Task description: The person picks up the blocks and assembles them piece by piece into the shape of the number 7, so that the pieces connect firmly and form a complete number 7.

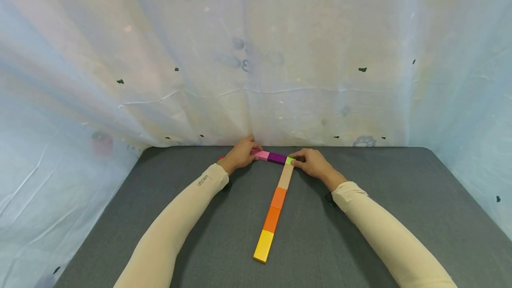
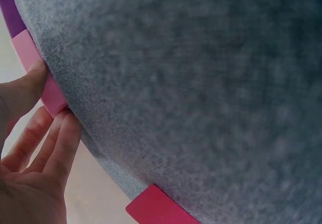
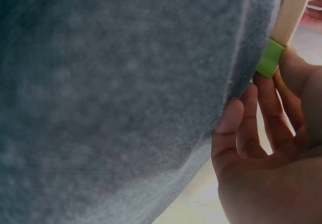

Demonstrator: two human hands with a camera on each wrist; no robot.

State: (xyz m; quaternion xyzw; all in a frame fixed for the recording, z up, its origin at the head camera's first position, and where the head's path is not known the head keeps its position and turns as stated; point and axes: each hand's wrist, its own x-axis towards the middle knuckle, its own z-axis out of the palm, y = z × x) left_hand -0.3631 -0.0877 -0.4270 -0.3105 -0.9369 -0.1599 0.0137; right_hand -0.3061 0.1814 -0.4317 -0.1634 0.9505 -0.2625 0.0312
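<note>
My left hand (image 1: 241, 153) holds a darker pink block (image 2: 53, 94) at the left end of a short row, thumb on one side and fingertips at its end. A light pink block (image 1: 262, 155) and a purple block (image 1: 277, 158) continue that row rightward. At the corner, my right hand (image 1: 314, 162) pinches a small green block (image 3: 270, 58) between thumb and fingers. From there a line runs toward the near side: a bare-wood-coloured block (image 1: 286, 177), an orange block (image 1: 278, 198), another orange block (image 1: 272, 219) and a yellow block (image 1: 264, 246).
A red-pink block (image 2: 162, 206) lies apart from the row, mostly behind the left wrist in the head view. All of this rests on a dark grey cloth-covered table (image 1: 224, 243). A pale patterned curtain (image 1: 300, 57) hangs along the table's back edge.
</note>
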